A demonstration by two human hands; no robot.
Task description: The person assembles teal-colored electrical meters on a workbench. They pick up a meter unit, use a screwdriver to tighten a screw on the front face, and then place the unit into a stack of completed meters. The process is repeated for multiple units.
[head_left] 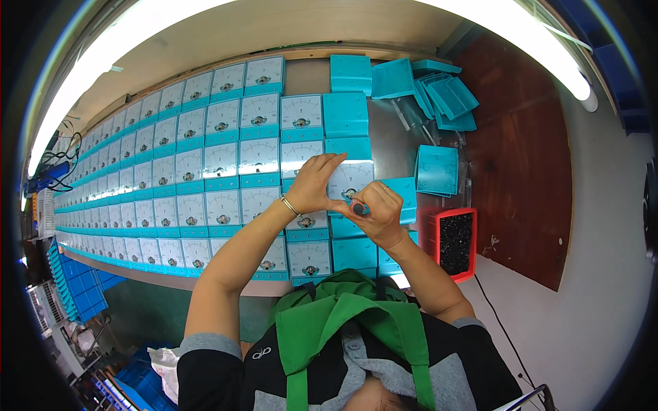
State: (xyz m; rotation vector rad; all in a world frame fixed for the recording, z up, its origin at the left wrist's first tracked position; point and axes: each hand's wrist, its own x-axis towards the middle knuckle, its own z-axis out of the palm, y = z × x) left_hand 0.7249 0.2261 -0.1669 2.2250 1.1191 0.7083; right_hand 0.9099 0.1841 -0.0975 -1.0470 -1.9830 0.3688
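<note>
My right hand (384,212) is closed round an upright screwdriver (358,207), whose dark handle end points up; its tip is hidden. Beneath it lies a panel meter (351,174) with a white dial face and a teal base. My left hand (317,183) is spread at the left of this meter, its fingers stretched out toward the far edge and its thumb reaching the screwdriver. A bare teal base (348,148) lies just beyond the fingertips. To the left of my hands are long rows of similar meters (258,159).
A red bin (474,229) of small black parts stands at the right. Teal bases (437,170) are stacked beyond it, and more teal pieces (452,98) lie in a loose heap at the far right. Blue crates (81,288) stand at the lower left.
</note>
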